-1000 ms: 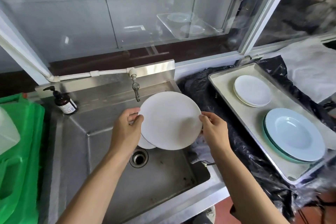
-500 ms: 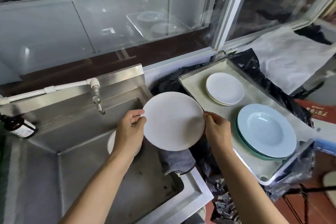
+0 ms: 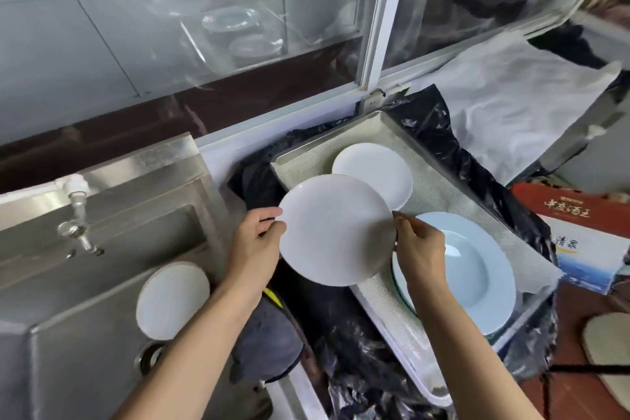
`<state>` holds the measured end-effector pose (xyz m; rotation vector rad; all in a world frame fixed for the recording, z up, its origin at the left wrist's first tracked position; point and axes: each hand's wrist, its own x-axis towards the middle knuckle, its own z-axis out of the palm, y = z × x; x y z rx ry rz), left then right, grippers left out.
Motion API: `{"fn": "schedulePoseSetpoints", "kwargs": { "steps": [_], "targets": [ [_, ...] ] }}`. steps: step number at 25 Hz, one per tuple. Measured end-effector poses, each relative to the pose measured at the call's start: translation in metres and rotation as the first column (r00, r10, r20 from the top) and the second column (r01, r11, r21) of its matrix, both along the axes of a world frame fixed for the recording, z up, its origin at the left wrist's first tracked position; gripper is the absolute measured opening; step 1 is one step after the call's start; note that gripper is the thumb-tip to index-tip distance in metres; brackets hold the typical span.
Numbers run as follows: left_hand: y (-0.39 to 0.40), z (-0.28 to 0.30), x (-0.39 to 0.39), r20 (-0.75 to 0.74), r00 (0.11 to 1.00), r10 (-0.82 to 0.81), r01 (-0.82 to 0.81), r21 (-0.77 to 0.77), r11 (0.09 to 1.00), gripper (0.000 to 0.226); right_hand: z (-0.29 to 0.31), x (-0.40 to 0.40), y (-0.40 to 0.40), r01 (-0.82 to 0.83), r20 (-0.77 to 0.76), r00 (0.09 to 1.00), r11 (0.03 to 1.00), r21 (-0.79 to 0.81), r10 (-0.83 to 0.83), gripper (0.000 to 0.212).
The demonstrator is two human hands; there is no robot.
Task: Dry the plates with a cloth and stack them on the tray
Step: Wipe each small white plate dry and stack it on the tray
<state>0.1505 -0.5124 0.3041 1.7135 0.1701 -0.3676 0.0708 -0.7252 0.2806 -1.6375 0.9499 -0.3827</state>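
I hold a white plate [image 3: 335, 228] by its rim, underside toward me, over the near left edge of the metal tray [image 3: 439, 187]. My left hand [image 3: 254, 247] pinches its left rim and my right hand [image 3: 417, 254] grips its right rim. On the tray sit a stack of small white plates [image 3: 378, 169] at the back and pale blue deep plates [image 3: 477, 269] at the front. Another white plate [image 3: 172, 300] leans inside the steel sink [image 3: 85, 334]. A dark grey cloth [image 3: 269, 341] hangs over the sink's right edge, below my left forearm.
A tap [image 3: 78, 225] sticks out from the sink's back wall. Black plastic sheeting [image 3: 344, 334] lies under and around the tray. A printed cardboard box [image 3: 586, 235] stands to the right of the tray. Window panes rise behind everything.
Both hands have carried the white plate to the right, from above the sink to over the tray's near left edge. The view has swung right with it.
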Motion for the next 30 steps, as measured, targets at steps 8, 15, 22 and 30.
{"fn": "schedulePoseSetpoints", "kwargs": {
  "steps": [8,15,22,30],
  "targets": [
    [-0.100,-0.039,0.050,-0.086,0.995,0.049,-0.050,-0.007,0.999,0.024,-0.046,0.049,-0.103,-0.011,-0.080,0.997,0.999,-0.043,0.007,0.030],
    [-0.154,-0.069,0.095,-0.146,0.989,0.030,-0.040,-0.064,0.997,0.026,-0.078,0.099,-0.157,-0.053,-0.185,0.982,0.989,-0.139,0.026,0.024],
    [-0.188,-0.091,0.124,-0.147,0.988,0.045,-0.050,-0.033,0.998,0.028,-0.099,0.134,-0.182,-0.111,-0.184,0.979,0.987,-0.119,0.088,0.020],
    [-0.198,-0.104,0.126,-0.110,0.994,0.025,-0.022,0.026,0.999,0.029,-0.109,0.141,-0.187,-0.151,-0.211,0.971,0.973,-0.177,0.112,0.025]
  ]
}}
